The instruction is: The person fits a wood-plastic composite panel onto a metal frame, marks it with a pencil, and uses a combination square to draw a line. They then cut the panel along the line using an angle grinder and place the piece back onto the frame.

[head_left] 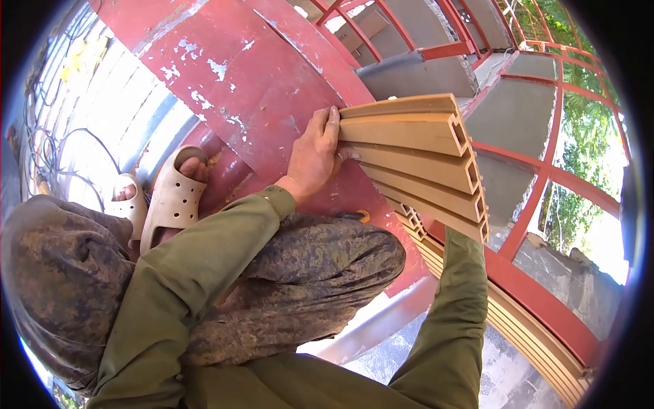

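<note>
A short piece of tan fluted wall panel (409, 160), with hollow channels showing at its cut end, is held up in front of me. My left hand (315, 153) is closed around its left edge, with the fingers over the upper corner and the thumb lower down. My right sleeve (453, 293) reaches up behind the panel's lower right corner, and the panel hides that hand. Just below the raised piece, the cut end of another tan panel (411, 221) shows. Long tan slats (531, 341) run from there toward the lower right.
A red metal surface (272, 102) with chipped paint lies under the work. Red framing (545, 167) with grey boards stands at the right. A black and orange object (359, 216) is partly hidden behind my knee (381, 259). Cables (54, 143) lie at the left, beyond the light sandals (176, 198).
</note>
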